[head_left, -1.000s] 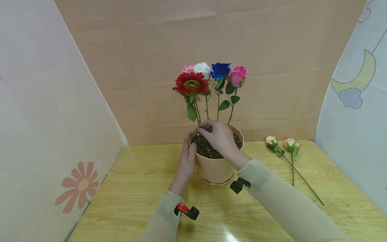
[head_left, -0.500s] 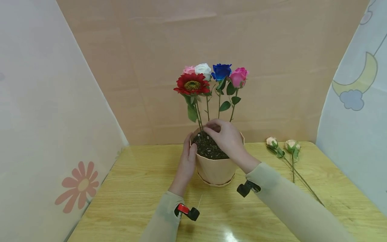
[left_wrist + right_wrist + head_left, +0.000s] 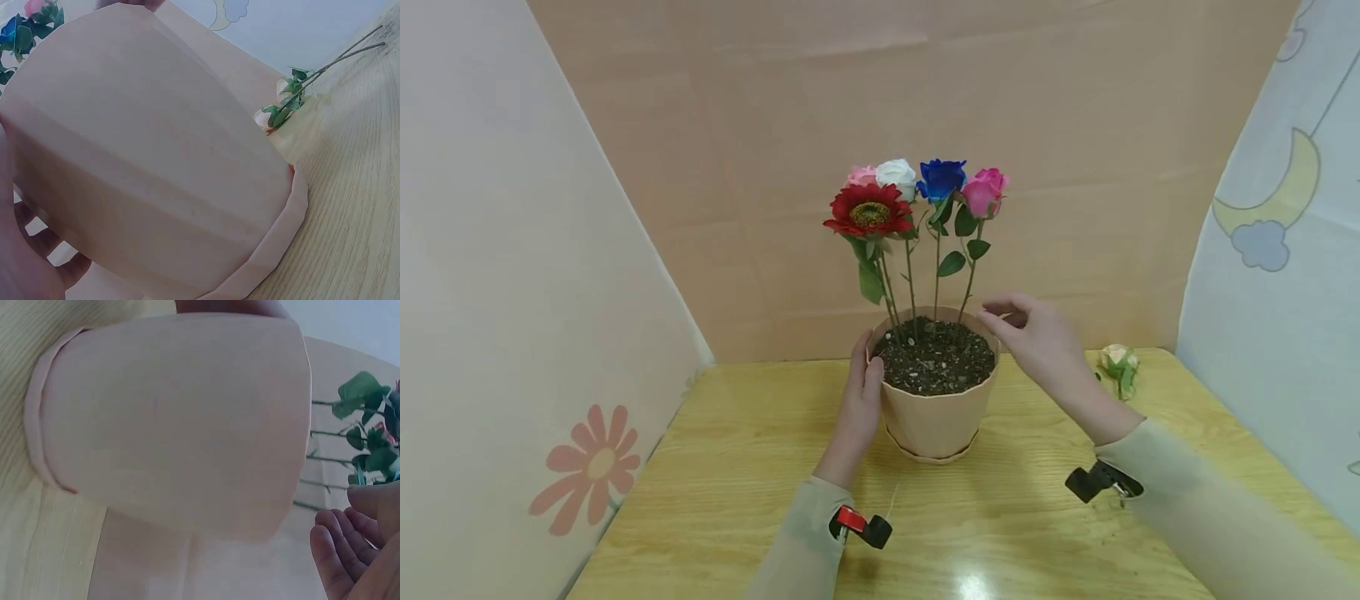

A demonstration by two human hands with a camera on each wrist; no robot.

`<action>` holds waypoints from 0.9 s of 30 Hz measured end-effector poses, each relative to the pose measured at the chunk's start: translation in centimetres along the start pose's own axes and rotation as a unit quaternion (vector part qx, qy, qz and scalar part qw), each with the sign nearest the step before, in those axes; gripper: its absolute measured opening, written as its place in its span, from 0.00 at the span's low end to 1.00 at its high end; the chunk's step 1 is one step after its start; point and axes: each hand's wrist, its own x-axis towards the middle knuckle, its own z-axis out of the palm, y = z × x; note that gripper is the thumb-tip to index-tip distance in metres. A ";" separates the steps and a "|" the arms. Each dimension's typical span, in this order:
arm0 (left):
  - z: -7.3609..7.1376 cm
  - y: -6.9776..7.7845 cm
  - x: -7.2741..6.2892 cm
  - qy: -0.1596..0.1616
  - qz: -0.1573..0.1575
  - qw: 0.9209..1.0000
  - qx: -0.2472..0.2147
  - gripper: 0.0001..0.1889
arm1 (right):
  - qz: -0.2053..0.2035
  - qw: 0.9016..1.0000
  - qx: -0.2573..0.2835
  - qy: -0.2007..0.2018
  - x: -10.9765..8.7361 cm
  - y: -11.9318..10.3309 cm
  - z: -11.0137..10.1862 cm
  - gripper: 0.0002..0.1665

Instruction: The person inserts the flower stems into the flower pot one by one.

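My left hand holds the left side of a peach flower pot, thumb near the rim; its fingers show along the pot's side in the left wrist view. Dark soil fills the pot. Standing in it are a red daisy-like flower, a white rose, a light pink rose, a blue rose and a bright pink rose. Just beyond the right rim, my right hand hovers with loosely bent fingers and nothing in them.
A cream rose lies on the wooden table at the right; my right arm hides another beside it. Two long rose stems cross there in the left wrist view. Fabric walls stand behind and on both sides.
My right hand has moved away from the stems over the soil, out to the right past the pot's rim. The left hand stays on the pot, and the flowers stay standing.
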 end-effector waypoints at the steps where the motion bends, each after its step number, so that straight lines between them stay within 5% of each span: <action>1: 0.0 0.0 0.0 0.000 -0.001 1.000 0.000 0.30 | -0.001 1.000 -0.006 0.003 -0.2 0.4 -0.5 0.23; 7: 0.0 -0.1 0.0 0.000 -0.009 1.000 0.003 0.31 | -0.011 0.999 -0.037 0.026 -1.6 3.0 -2.6 0.21; 27: 0.1 -0.1 0.1 0.003 0.000 1.000 0.002 0.31 | 0.062 0.991 -0.115 0.026 -6.3 12.7 -6.5 0.27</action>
